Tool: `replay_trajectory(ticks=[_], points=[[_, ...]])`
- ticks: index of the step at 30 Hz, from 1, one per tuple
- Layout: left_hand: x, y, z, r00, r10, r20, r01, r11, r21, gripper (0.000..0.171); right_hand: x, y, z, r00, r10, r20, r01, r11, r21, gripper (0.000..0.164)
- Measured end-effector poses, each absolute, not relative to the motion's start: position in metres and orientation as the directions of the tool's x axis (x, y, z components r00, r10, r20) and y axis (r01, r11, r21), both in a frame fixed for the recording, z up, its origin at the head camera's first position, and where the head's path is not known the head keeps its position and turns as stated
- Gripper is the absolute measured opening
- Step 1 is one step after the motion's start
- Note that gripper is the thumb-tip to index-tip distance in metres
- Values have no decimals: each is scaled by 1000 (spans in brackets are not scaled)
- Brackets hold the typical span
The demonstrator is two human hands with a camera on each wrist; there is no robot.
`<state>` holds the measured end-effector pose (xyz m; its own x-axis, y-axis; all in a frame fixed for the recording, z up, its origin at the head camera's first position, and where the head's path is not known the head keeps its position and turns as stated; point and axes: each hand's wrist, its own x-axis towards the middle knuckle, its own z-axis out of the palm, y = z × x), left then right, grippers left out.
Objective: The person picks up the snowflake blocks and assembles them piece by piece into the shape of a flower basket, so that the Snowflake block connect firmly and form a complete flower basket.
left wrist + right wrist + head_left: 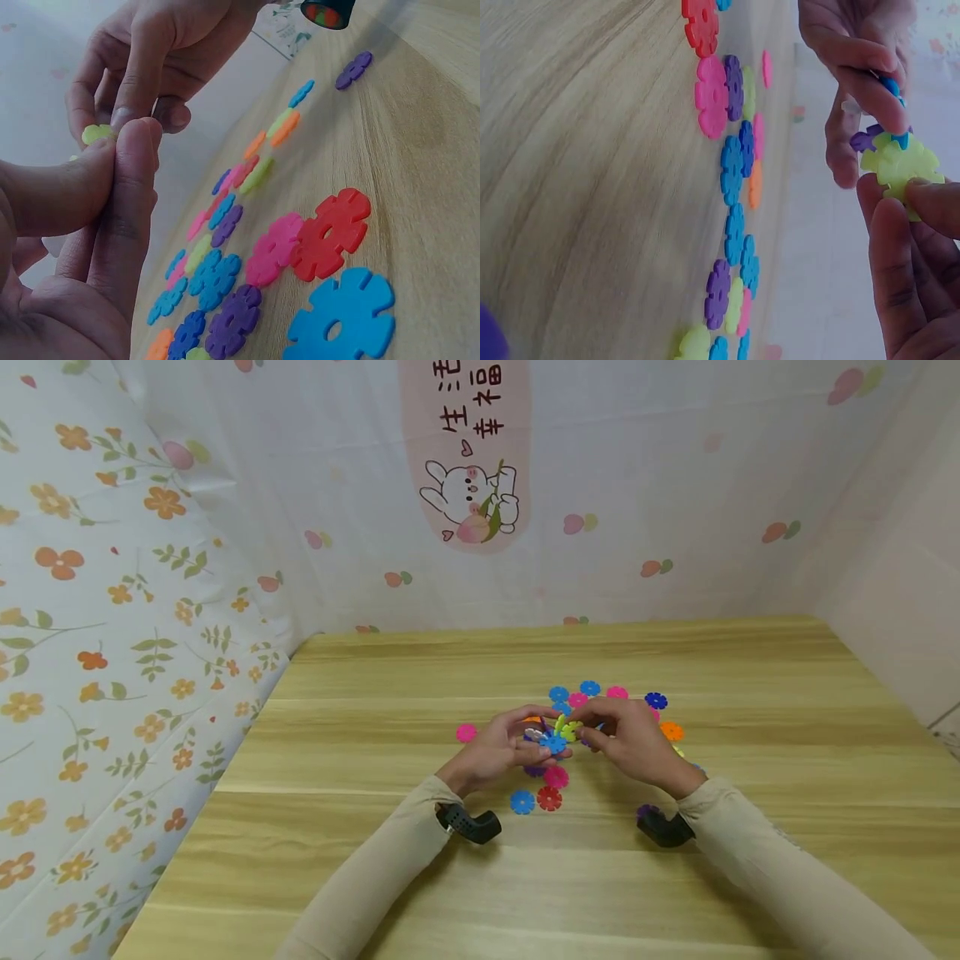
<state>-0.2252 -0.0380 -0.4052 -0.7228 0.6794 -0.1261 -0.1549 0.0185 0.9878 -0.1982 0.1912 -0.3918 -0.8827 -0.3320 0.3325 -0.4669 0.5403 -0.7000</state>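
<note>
Both hands meet above the table around a small cluster of notched, flower-shaped plastic discs. My left hand (495,752) pinches a blue flower disc (553,743) of this cluster between thumb and fingers. Purple (864,139) and whitish (851,107) pieces show behind the blue one in the right wrist view. With thumb and fingertips, my right hand (637,742) pinches a yellow-green flower disc (904,171) at the cluster's near side. Its edge overlaps the blue disc in the right wrist view; a second yellow-green piece (560,723) stands upright beside it.
Loose flower discs lie scattered on the wooden table (375,860) under and around the hands. Among them are a red one (331,234), a pink one (467,732), a blue one (522,802) and an orange one (671,732). A patterned curtain (337,485) hangs behind the table.
</note>
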Motion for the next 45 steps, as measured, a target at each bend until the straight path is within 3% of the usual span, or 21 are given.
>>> replay_trajectory(ticks=[8,18,36,45], points=[[-225,-37,-403,-726,680,-101,-155,-20,988,55,-195,187,-388,-877,-299,376,-480,513,-712,15],[-225,-36,-407,-737,674,53,40,-35,999,55,-189,185,-385,-823,-255,508,-560,514,-649,14],[-223,-30,-408,-788,609,93,122,6,993,51,-189,182,-384,-762,-247,598,-621,539,-569,19],[-228,-34,-399,-720,687,100,220,89,971,58,-191,186,-382,-787,-272,554,-606,514,-607,17]])
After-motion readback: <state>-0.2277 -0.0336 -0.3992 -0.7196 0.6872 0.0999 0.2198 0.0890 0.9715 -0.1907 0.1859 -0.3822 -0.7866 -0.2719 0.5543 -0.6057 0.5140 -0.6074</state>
